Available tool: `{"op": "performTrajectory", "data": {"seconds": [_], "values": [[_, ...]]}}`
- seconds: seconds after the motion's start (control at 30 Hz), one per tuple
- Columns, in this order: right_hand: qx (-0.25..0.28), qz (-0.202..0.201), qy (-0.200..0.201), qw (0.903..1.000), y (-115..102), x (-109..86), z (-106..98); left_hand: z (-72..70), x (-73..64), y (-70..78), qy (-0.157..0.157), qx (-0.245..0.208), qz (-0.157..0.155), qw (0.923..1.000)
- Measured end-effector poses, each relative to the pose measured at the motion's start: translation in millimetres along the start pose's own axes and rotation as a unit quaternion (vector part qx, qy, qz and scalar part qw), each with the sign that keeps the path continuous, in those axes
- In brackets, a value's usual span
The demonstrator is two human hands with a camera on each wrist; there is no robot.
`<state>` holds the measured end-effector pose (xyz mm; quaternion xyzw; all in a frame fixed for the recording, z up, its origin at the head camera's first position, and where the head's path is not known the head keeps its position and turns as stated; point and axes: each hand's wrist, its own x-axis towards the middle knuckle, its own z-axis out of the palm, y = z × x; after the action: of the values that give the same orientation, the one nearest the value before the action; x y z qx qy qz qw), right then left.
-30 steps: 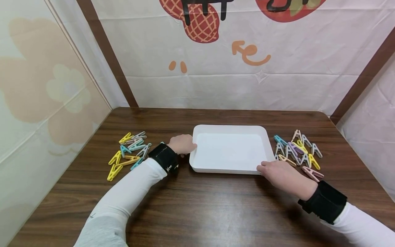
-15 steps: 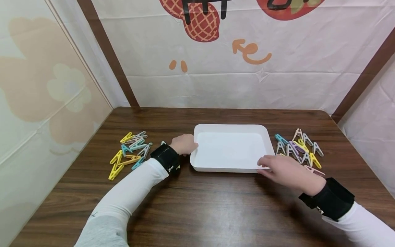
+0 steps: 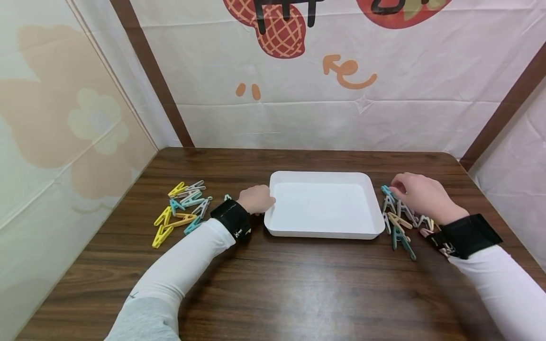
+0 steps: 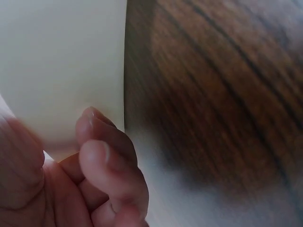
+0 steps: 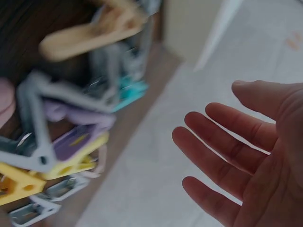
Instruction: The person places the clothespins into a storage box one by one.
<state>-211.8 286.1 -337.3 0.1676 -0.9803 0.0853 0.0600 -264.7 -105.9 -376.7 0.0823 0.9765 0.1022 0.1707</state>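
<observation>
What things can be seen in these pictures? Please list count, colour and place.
Tray: one, white, middle of tabletop.
Left clothespins: about ten, yellow, orange, blue, grey, left of tray.
Right clothespins: count unclear, mixed colours, right of tray.
Tabletop: one, brown, beneath tray.
Wall sheets: several, pale, printed, around tabletop.
Strips: two, brown, against sheets.
Wristbands: two, black, on wrists.
Sleeves: two, mainly white, on arms.
Left hand: one, at tray's left rim.
Right hand: one, by right clothespins.

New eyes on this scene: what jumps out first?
Probably the bright white tray mid-table, with the left hand at its left rim. Next, colorful clothespins flank it: the left pile and the right pile, the latter partly hidden behind the right hand. Red printed shapes also stand out on the backdrop.
</observation>
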Motion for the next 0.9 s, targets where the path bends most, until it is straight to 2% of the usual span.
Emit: {"op": "performTrajectory", "data": {"seconds": [0.2, 0.43, 0.9], "values": [[-0.017, 0.028, -0.06, 0.9977, 20, 19.9, 16, 3.1, 2.4, -1.5, 0.006, -0.001, 0.001, 1.0], [-0.015, 0.05, -0.11, 0.9925, 27, 29.0, 26, 2.6, -0.6, 0.2, 0.004, -0.007, 0.003, 1.0], [-0.012, 0.061, -0.133, 0.9891, 27, 33.0, 31, 3.4, 1.3, -1.4, 0.006, -0.005, -0.006, 1.0]]}}
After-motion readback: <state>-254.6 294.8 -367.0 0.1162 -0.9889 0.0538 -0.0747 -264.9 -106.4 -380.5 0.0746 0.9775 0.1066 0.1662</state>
